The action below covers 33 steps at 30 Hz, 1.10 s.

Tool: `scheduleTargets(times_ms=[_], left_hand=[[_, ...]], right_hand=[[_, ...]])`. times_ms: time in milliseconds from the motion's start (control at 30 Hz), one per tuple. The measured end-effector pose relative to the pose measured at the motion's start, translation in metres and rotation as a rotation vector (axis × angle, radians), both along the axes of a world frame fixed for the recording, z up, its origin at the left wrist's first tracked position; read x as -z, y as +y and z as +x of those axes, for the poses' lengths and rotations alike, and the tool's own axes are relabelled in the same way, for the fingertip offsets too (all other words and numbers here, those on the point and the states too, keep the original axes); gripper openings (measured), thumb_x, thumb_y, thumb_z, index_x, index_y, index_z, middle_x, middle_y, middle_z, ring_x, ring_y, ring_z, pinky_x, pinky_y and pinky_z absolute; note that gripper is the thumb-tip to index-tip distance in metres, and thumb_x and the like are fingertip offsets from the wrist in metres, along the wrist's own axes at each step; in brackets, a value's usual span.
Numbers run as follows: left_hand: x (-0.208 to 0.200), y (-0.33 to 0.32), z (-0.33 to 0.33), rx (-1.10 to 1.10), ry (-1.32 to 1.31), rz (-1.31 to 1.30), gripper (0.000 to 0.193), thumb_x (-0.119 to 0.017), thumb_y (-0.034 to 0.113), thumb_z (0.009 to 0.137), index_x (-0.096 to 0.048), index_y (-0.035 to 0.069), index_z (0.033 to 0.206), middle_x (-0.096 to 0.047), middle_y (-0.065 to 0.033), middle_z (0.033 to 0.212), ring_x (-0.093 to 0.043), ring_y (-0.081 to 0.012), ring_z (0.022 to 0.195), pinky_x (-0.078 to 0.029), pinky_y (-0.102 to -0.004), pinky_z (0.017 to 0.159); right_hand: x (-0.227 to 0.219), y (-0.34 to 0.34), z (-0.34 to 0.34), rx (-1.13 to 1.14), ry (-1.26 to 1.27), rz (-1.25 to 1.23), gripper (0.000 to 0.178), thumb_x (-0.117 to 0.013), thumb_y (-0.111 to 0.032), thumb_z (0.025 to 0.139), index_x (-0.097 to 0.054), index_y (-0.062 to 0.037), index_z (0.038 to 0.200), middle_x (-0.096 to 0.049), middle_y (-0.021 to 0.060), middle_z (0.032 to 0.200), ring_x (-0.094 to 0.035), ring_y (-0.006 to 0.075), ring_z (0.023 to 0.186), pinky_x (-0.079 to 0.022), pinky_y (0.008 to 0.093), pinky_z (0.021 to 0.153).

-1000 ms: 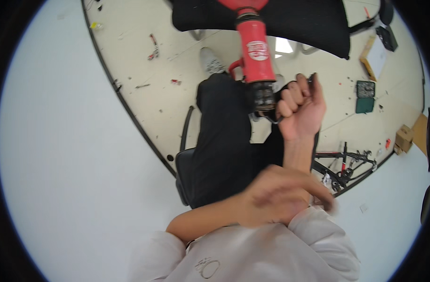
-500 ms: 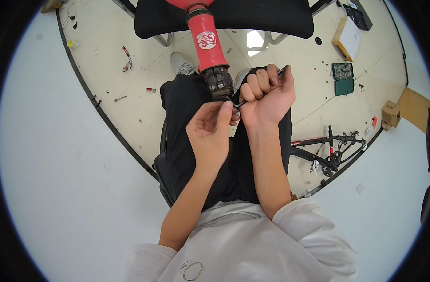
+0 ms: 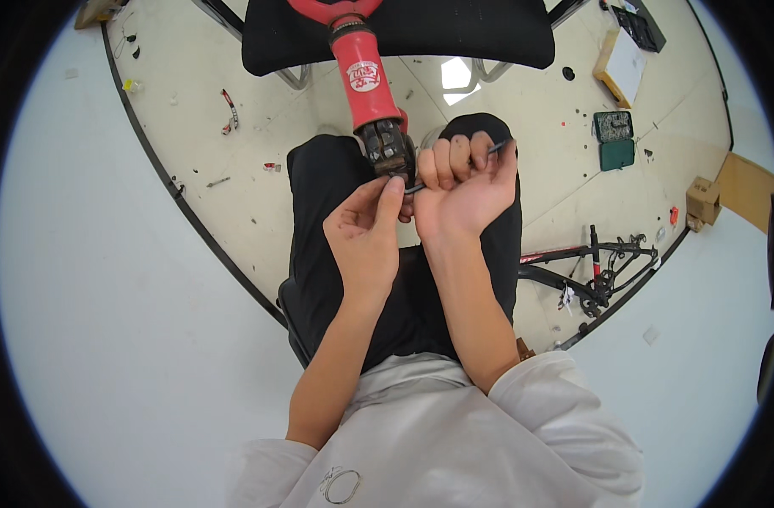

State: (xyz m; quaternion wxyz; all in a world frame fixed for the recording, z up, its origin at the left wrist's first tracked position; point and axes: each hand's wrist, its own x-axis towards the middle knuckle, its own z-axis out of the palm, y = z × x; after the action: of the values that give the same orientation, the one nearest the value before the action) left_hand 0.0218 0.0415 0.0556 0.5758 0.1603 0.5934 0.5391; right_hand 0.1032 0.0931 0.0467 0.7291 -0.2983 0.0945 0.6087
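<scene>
Head view: looking down over a white shirt (image 3: 454,440) and dark trousers (image 3: 327,220), facing a black chair (image 3: 421,38) beyond the knees.
Right grip (image 3: 465,190): holding a dark bent rod (image 3: 498,147), wrapping curled fingers around it and showing the palm.
Left grip (image 3: 366,233): standing narrow, keeping thumb and fingertips close together beside the rod's lower end; hiding the contact, so leaving no way to tell whether pinching the rod or only touching it.
Rod position: slanting across the right fingers, poking out past them at the upper right, reaching down to just beside a black clamp (image 3: 385,144).
Red tube (image 3: 376,106): pointing toward the lap, carrying the black clamp at its near end, bearing a pale label.
Open green case (image 3: 617,155): lying on the floor (image 3: 234,212) to the right.
Bicycle frame (image 3: 597,264): lying at the right, near the wall.
Cardboard box (image 3: 702,201): standing farther right.
</scene>
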Motion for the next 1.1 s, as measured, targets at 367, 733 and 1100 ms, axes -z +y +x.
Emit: scheduleTargets(times_ms=[367,733,1100], left_hand=[[-0.011,0.009,-0.012,0.114,0.100,-0.094,0.015,-0.067,0.010,0.083,-0.066,-0.005,0.086,-0.062,-0.0058,0.069,-0.056,-0.0093,0.059,-0.044,-0.0209,0.055],[-0.010,0.010,-0.010,0.080,0.106,-0.072,0.018,-0.068,0.013,0.082,-0.065,-0.005,0.083,-0.061,-0.0066,0.067,-0.055,-0.0100,0.055,-0.044,-0.0221,0.053],[0.005,0.007,-0.009,0.145,0.087,0.020,0.020,-0.063,0.015,0.086,-0.064,-0.004,0.084,-0.063,-0.0077,0.069,-0.060,-0.0127,0.058,-0.048,-0.0242,0.055]], right_hand=[[0.013,-0.031,0.014,-0.187,0.010,-0.131,0.041,-0.031,-0.037,0.098,-0.041,-0.0064,0.074,-0.043,0.0085,0.066,-0.047,0.0252,0.071,-0.042,0.0417,0.077],[0.026,-0.031,0.024,-0.393,0.089,-0.249,0.035,-0.030,-0.031,0.100,-0.042,-0.0052,0.079,-0.049,0.0094,0.078,-0.053,0.0246,0.080,-0.047,0.0405,0.082],[0.016,-0.029,0.025,-0.334,-0.424,-0.093,0.039,-0.034,-0.032,0.100,-0.046,-0.0001,0.081,-0.055,0.0120,0.075,-0.062,0.0244,0.071,-0.053,0.0352,0.070]])
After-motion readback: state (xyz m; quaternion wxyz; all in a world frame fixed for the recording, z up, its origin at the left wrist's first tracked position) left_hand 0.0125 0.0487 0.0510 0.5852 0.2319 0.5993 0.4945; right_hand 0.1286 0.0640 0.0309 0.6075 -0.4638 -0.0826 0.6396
